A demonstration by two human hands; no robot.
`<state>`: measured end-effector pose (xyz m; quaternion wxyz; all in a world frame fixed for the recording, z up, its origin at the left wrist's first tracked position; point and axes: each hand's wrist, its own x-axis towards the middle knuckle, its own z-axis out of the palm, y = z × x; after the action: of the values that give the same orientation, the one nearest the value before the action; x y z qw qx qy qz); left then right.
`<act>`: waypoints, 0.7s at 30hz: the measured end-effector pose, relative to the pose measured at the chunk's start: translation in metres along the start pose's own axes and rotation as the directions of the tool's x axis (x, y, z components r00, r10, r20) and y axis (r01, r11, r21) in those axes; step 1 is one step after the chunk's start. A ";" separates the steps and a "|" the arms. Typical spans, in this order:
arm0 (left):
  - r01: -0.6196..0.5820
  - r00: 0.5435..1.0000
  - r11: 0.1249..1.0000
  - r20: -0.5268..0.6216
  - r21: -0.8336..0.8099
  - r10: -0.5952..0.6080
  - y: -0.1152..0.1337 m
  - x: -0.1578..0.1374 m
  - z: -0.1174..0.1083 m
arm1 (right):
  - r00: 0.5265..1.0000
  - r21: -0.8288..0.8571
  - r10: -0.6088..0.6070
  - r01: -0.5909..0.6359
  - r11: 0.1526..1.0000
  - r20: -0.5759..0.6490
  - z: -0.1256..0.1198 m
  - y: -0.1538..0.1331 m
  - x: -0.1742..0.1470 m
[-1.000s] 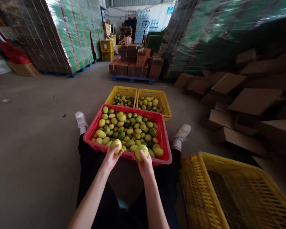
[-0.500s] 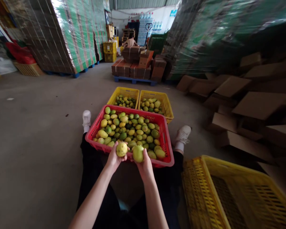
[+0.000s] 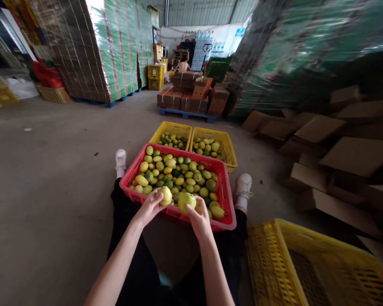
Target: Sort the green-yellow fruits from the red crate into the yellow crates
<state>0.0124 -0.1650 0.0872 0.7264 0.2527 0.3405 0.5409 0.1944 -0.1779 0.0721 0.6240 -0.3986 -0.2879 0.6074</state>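
Note:
My left hand (image 3: 151,207) grips a yellow lemon (image 3: 165,196) between thumb and fingers. In my right hand (image 3: 200,219) is a greener lemon (image 3: 187,202), with the thumb pressed on its near side. Both fruits are held up side by side, a small gap apart, over the near edge of a red plastic crate (image 3: 227,199). That crate stands between my legs, filled with many green and yellow lemons (image 3: 178,181). Behind it, two yellow crates (image 3: 231,144) hold more of the same fruit.
A yellow crate (image 3: 276,238) stands by my right leg. Cardboard boxes (image 3: 325,170) lie heaped on the right. Wrapped pallet stacks (image 3: 121,51) rise on both sides. Farther back, flattened cartons sit on a blue pallet (image 3: 185,114), with a person (image 3: 182,66) behind them.
My hands have turned the two lemons, so other sides of them face me. The right hand's thumb now lies across the front of its fruit. The whole view has shifted slightly.

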 end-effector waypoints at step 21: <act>-0.616 0.753 0.471 0.294 0.632 0.589 0.001 0.009 0.006 | 0.750 -0.496 -0.640 0.625 0.603 0.167 0.013 -0.007 0.002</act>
<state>0.0182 -0.1563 0.0901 0.3438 0.6187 0.3936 0.5865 0.1875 -0.1734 0.0843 0.6689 -0.4332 -0.5547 0.2393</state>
